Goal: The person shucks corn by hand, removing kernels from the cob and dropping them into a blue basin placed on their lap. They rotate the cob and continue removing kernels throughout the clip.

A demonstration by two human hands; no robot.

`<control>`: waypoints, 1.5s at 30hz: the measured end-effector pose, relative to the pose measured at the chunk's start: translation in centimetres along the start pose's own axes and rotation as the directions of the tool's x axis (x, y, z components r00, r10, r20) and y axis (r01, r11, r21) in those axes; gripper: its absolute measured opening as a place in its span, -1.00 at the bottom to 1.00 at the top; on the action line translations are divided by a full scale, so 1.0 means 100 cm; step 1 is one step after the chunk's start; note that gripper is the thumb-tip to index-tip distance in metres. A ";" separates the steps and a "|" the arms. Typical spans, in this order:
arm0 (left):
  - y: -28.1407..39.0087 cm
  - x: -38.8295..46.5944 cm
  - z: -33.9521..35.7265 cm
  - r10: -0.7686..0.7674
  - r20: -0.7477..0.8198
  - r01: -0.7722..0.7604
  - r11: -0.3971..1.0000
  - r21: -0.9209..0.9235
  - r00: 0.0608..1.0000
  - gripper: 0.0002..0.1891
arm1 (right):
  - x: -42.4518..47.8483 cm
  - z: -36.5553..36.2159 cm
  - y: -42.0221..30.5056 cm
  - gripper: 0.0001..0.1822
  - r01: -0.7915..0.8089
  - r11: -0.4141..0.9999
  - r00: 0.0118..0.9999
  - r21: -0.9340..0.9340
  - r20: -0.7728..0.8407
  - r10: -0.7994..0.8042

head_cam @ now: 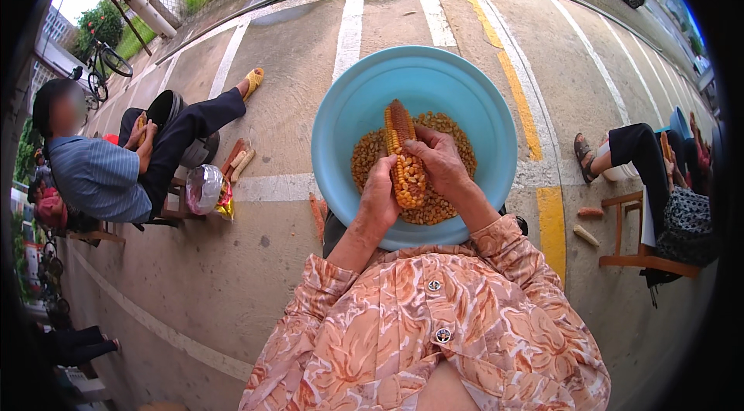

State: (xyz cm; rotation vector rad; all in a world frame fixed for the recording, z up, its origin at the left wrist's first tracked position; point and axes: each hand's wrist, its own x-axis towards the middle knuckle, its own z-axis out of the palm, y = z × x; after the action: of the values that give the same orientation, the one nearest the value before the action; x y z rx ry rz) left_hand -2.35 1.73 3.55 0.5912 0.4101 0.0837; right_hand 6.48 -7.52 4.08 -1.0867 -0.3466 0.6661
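Observation:
A partly shelled ear of corn (406, 164) is held over a blue plastic basin (342, 97). Its upper part shows bare reddish cob beside rows of yellow kernels, and loose kernels lie on its lower part. My left hand (378, 193) grips the ear from the left side. On the right side, my right hand (443, 161) holds it too, with the thumb pressed on the kernels. Beneath both hands, a heap of loose corn kernels (433, 214) covers the basin's bottom. The palms are partly hidden by the ear and fingers.
At left, a seated person (104, 172) holds an ear of corn near a black bucket (168, 105); cobs (238, 161) and a plastic-lined container (203, 189) are nearby. Another seated person (686, 213) is at right, by cobs (587, 235) on the concrete. A cob (317, 216) lies left of the basin.

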 end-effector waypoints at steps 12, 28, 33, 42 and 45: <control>0.000 -0.002 0.004 0.087 0.012 -0.087 0.994 0.061 0.996 -0.68 | -0.004 0.006 -0.008 -0.63 0.039 0.998 0.998 -0.038 0.056 -0.037; 0.003 0.000 0.001 -0.039 0.029 0.042 0.993 -0.115 0.999 -0.69 | -0.001 0.001 -0.007 -0.63 -0.118 0.992 0.993 0.047 0.003 0.118; 0.004 -0.002 0.002 -0.032 0.008 0.033 0.993 -0.113 0.999 -0.68 | 0.000 0.003 -0.002 -0.59 -0.028 0.999 1.000 -0.039 0.012 0.029; -0.001 0.001 0.000 0.007 -0.011 -0.008 0.996 -0.085 1.000 -0.72 | -0.001 0.004 0.002 -0.62 0.017 0.995 1.000 -0.097 -0.009 -0.018; 0.001 0.001 -0.001 0.015 -0.003 -0.016 0.998 -0.067 1.000 -0.70 | -0.003 0.009 -0.004 -0.61 -0.038 0.999 0.999 -0.015 0.008 0.038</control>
State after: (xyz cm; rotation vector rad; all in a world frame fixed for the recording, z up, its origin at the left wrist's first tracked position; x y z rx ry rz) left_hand -2.34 1.90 3.47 0.5280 0.4037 0.1128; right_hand 5.88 -7.19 4.90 -1.1069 -0.3387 0.7025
